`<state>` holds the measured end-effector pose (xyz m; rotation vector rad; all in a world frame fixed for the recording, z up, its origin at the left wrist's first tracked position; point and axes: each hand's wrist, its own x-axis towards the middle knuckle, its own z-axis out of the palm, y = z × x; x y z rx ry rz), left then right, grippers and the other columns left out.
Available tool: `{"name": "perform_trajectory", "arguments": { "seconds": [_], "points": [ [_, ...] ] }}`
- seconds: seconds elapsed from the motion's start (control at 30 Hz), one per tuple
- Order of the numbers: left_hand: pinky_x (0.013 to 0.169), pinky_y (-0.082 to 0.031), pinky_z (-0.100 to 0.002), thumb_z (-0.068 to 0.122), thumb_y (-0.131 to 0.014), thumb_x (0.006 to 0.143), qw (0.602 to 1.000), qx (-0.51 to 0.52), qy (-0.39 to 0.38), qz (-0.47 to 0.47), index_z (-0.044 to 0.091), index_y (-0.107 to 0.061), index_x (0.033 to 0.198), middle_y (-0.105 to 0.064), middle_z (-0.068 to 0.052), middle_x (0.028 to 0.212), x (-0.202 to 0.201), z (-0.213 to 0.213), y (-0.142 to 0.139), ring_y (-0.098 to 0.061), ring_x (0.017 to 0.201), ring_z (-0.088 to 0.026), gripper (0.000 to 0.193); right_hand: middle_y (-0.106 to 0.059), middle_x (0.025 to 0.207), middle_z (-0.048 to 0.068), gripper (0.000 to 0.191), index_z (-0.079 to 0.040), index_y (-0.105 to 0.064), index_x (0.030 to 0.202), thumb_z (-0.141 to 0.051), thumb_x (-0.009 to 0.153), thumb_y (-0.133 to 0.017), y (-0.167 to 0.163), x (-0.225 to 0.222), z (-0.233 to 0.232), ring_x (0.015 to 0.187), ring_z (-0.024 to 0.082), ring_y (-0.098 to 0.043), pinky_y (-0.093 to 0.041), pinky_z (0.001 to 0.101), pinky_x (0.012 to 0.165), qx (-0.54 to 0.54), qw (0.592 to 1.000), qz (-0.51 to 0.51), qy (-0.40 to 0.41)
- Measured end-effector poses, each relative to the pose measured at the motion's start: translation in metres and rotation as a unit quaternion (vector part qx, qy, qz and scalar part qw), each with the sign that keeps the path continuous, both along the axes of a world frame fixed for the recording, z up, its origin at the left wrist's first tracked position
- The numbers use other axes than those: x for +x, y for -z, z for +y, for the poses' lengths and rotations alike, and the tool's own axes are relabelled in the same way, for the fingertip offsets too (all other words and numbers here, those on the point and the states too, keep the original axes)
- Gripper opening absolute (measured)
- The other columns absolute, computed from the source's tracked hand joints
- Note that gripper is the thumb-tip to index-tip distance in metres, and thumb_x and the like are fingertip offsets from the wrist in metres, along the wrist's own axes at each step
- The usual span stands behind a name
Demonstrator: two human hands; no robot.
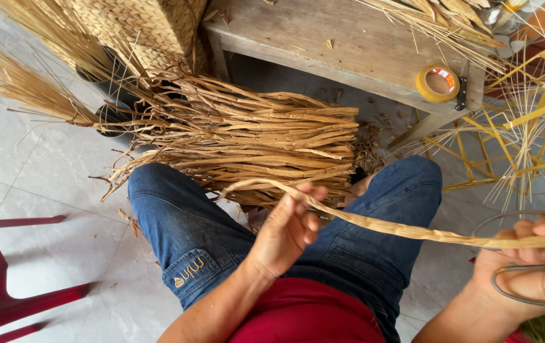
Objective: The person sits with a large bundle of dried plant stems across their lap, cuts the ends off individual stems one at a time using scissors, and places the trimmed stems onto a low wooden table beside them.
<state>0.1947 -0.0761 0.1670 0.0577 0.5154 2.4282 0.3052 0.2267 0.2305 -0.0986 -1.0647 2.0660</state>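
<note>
- Hands first: left hand point(288, 232) pinches a long dried reed strand point(406, 230) between thumb and fingers, above the lap; right hand point(533, 267) is closed round the same strand further along, and also grips what looks like a pair of scissors point(520, 254) with thin metal loops.
- Strand runs from a curled end near the left knee, through both hands, and off the right edge of the view, hanging clear of the floor.
- Handling, as a guess: it looks light, dry and flat, bending easily yet likely to crack or split if folded sharply; holding it at two points well apart, as here, keeps it taut.
- Bundle of dried reeds point(253, 143) lies on the tiled floor just beyond the knees.
- Containers: dark tubs point(115, 117) behind the bundle hold upright straw stalks point(31, 89); a woven basket point(152, 25) stands beside them, its contents hidden.
- Roll of tape point(438, 83) sits on the wooden bench point(323, 38).
</note>
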Motion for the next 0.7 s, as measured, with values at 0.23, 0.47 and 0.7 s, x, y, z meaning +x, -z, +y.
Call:
{"name": "perform_trajectory", "arguments": {
  "seconds": [0.23, 0.47, 0.7],
  "points": [
    [0.056, -0.041, -0.02, 0.033, -0.047, 0.114, 0.937, -0.273, -0.173, 0.133, 0.006, -0.064, 0.133, -0.071, -0.004, 0.087, -0.029, -0.037, -0.013, -0.054, 0.065, -0.006, 0.038, -0.065, 0.1, 0.002, 0.032, -0.006, -0.055, 0.129, -0.006, 0.1, -0.069, 0.013, -0.005, 0.009, 0.069, 0.009, -0.059, -0.051, 0.0234, 0.066, 0.221, 0.955, -0.197, 0.01],
    [0.042, -0.041, -0.025, 0.036, -0.044, 0.107, 0.797, -0.536, -0.072, 0.267, 0.007, -0.069, 0.129, -0.051, 0.001, 0.046, -0.037, -0.061, -0.027, -0.051, 0.041, -0.006, 0.044, -0.067, 0.107, 0.0, 0.071, -0.009, -0.058, 0.143, -0.009, 0.077, -0.084, 0.047, -0.028, -0.011, 0.086, 0.006, -0.055, -0.045, 0.0199, 0.075, 0.395, 0.834, -0.381, -0.054],
    [0.042, -0.04, -0.026, 0.038, -0.046, 0.106, 0.787, -0.548, -0.016, 0.283, 0.009, -0.074, 0.123, -0.048, 0.001, 0.045, -0.031, -0.053, -0.03, -0.048, 0.041, -0.006, 0.044, -0.065, 0.102, -0.006, 0.08, -0.01, -0.058, 0.136, -0.011, 0.063, -0.092, 0.026, -0.047, -0.046, 0.088, 0.007, -0.054, -0.041, 0.0228, 0.076, 0.465, 0.795, -0.341, -0.188]
  ]
}}
